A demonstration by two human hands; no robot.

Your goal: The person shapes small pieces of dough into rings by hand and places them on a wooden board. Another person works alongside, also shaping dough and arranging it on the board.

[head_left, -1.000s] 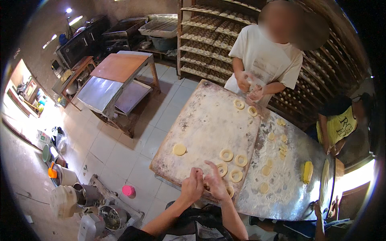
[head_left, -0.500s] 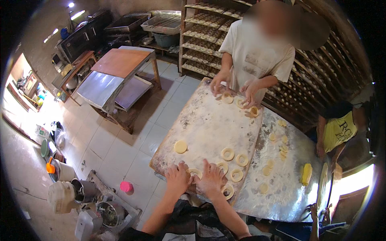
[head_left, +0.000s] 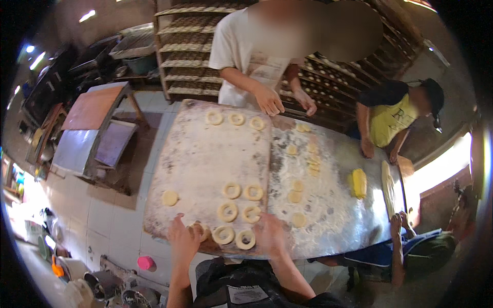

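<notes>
R hand (head_left: 271, 233), part-open, hold unclear, is now off dough ring (head_left: 206, 232) beside half-open L hand (head_left: 184, 235), so only L's touching.

"What's unclear?"
"My left hand (head_left: 183, 236) hides part of one dough ring (head_left: 205, 232), and my right hand (head_left: 269, 233) is blurred."
"And the rack (head_left: 187, 53)?"
"Its top is cut off; a co-worker (head_left: 231, 46) hides its middle."

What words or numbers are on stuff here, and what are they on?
Yellow shirt: big dark letters, which I won't copy out.
Camera wearer's dark clothing: a pale patch with print too small to read.
White shirt: dark marks, too blurred to read.
</notes>
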